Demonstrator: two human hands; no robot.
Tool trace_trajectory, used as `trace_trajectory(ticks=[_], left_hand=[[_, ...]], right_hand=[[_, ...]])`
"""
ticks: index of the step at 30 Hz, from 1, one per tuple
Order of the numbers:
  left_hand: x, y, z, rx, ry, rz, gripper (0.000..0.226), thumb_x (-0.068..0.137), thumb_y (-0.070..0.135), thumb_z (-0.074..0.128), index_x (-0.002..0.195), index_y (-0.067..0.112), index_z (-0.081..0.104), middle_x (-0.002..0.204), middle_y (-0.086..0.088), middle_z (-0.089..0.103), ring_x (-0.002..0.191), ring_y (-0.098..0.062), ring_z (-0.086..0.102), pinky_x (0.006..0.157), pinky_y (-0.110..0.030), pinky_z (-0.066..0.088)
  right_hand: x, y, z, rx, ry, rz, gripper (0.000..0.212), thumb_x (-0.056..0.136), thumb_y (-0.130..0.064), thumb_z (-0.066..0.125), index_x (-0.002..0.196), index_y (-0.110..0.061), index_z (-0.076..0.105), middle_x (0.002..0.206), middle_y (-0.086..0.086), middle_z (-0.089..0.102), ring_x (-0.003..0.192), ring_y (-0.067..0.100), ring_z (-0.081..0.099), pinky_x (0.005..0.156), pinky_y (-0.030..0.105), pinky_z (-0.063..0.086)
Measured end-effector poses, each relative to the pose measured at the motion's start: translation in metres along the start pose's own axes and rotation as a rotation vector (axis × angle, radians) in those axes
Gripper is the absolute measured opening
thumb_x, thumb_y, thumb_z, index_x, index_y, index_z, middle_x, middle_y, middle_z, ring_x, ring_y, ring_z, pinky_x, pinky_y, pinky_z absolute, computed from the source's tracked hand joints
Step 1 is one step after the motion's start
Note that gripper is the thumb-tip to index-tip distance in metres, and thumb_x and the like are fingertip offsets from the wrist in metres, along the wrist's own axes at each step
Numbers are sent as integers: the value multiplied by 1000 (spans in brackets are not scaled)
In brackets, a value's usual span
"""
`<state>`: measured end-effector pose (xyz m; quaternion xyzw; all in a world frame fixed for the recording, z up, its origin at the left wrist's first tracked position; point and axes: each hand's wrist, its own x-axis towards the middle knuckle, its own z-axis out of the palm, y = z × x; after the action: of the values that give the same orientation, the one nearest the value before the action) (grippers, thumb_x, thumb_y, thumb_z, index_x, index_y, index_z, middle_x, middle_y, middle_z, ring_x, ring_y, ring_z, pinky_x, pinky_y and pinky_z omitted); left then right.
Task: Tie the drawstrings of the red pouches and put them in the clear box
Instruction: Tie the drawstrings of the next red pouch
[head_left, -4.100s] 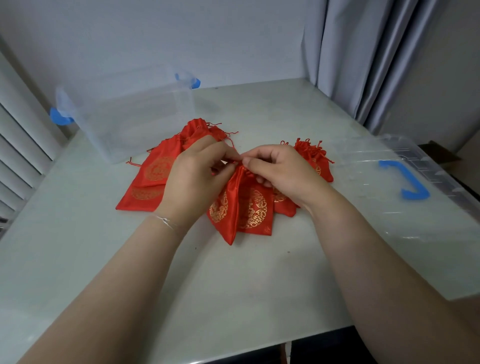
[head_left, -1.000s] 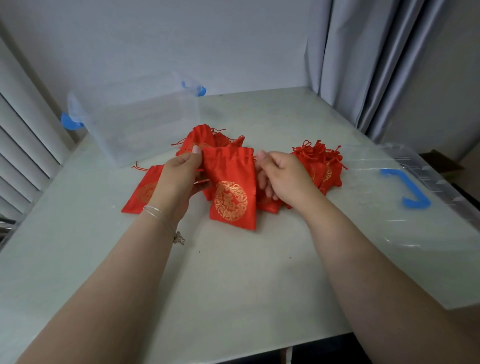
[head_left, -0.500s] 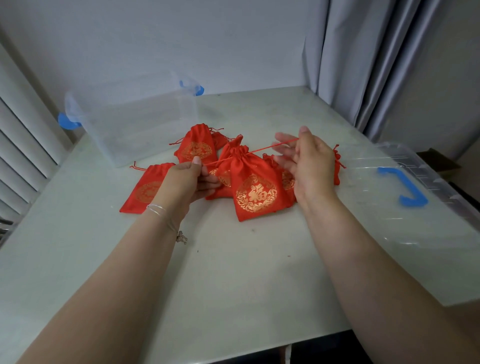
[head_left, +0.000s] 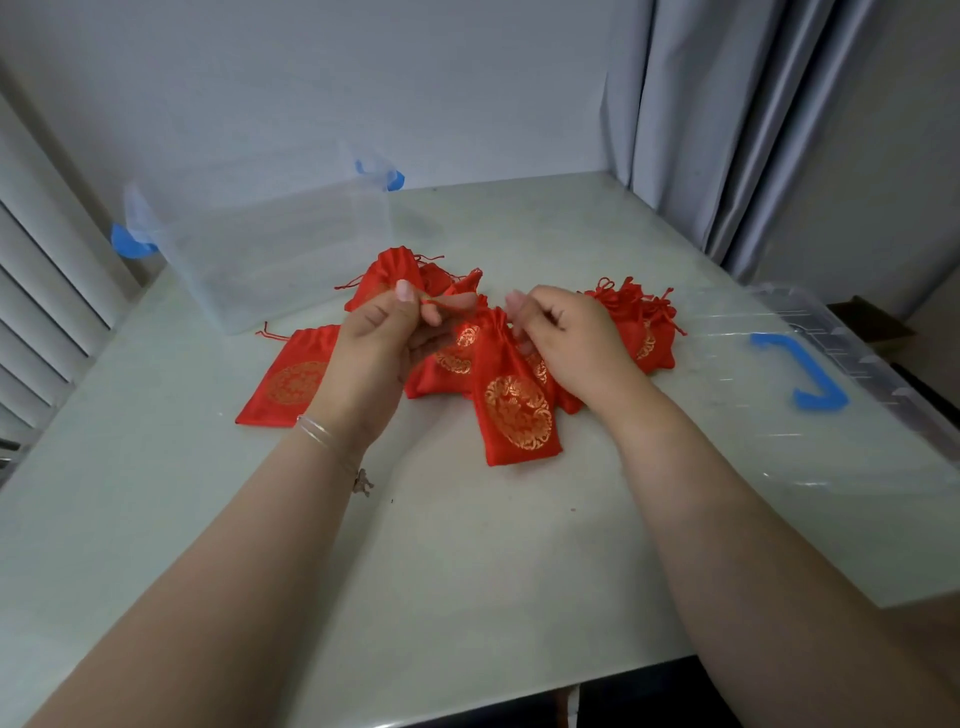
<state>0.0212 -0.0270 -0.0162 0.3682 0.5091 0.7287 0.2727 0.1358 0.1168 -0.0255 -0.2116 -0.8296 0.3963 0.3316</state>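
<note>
Mid-frame: left hand pinches a red cord, right hand is curled at the cinched neck of the pouch, apparently gripping the other cord, though that is hidden. Box sits upper left, seemingly empty. Risks: the thin cord slipping from the fingertips before knotting, or tangling with neighbouring pouches' cords just right.
</note>
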Motion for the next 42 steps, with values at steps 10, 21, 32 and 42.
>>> trace_trajectory(ticks=[10, 21, 32, 42], left_hand=[[-9, -2, 15, 609, -146, 146, 25, 98, 11, 46, 82, 1, 63, 75, 2, 67, 69, -2, 64, 68, -15, 50], [3, -11, 3, 836, -87, -65, 14, 76, 14, 77, 78, 23, 66, 74, 7, 64, 65, 1, 57, 64, -10, 47], [-2, -1, 6, 769, -68, 26, 4, 81, 8, 72, 80, 12, 70, 77, 8, 68, 70, -3, 61, 69, -19, 51], [-3, 1, 6, 608, -74, 11, 5, 84, 0, 66, 86, -1, 69, 83, 1, 70, 71, -6, 63, 69, -15, 51]], right_hand=[[-5, -5, 8, -72, -204, 124, 36, 100, -34, 43, 69, -24, 60, 54, -3, 58, 43, 0, 49, 52, 24, 36], [-11, -11, 9, 93, 11, -283, 29, 96, -16, 48, 72, -11, 62, 88, 4, 56, 89, 9, 56, 84, 20, 42], [-12, -13, 8, 77, -197, -83, 24, 101, -19, 38, 122, -19, 50, 99, -9, 62, 56, 1, 56, 61, 16, 43], [-11, -9, 12, -95, -166, 4, 7, 93, -22, 57, 88, -22, 62, 67, -15, 58, 68, 7, 61, 70, 31, 52]])
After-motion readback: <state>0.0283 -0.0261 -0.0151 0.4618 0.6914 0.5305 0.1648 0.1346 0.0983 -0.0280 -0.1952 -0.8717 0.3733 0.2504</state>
